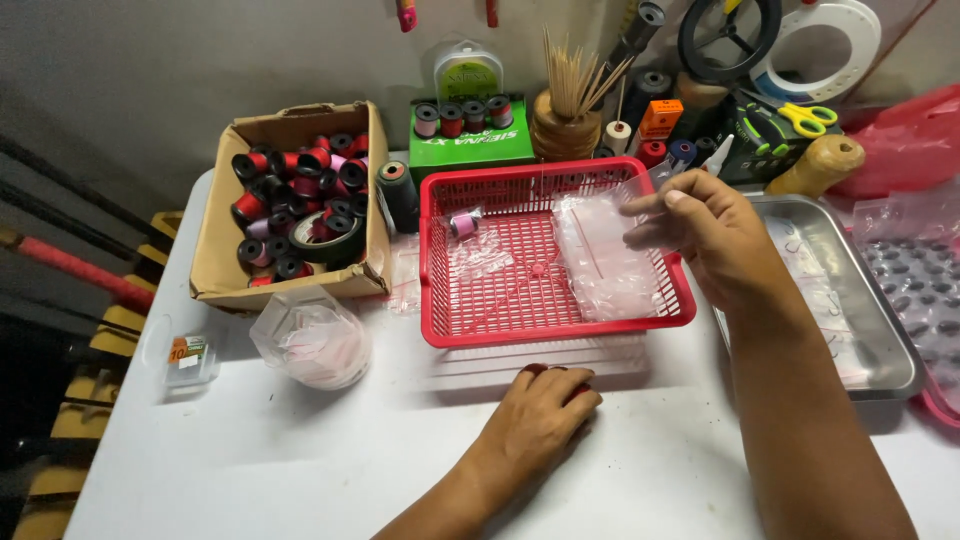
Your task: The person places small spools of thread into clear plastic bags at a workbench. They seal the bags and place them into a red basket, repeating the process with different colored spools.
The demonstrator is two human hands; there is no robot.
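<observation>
- White table (300,450) against a grey wall, cluttered along the far edge with tools and thread.
- Right hand (715,235): fingers nearly closed, thumb and forefinger pinching the top edge of a small clear plastic bag (600,265). The bag hangs into the red mesh basket (440,300), at its 3 o'clock side, with other clear bags lying under it.
- Left hand (540,415): curled palm-down on the table just beside the basket's 6 o'clock rim, covering something small and red; I cannot tell what it is, or whether it is gripped or only covered.
- Judgement: the film is thin and slippery, so a pinch at the very edge, lifted slowly, should peel one bag free rather than several; the resting hand could steady the basket.
- Inside the basket at 11 o'clock: a small pink spool (463,224).
- At 9 o'clock of the basket: cardboard box (215,260) of red, black and pink spools; a clear plastic cup (310,340) near its front.
- At 3 o'clock: steel tray (880,330), touching the right forearm.
</observation>
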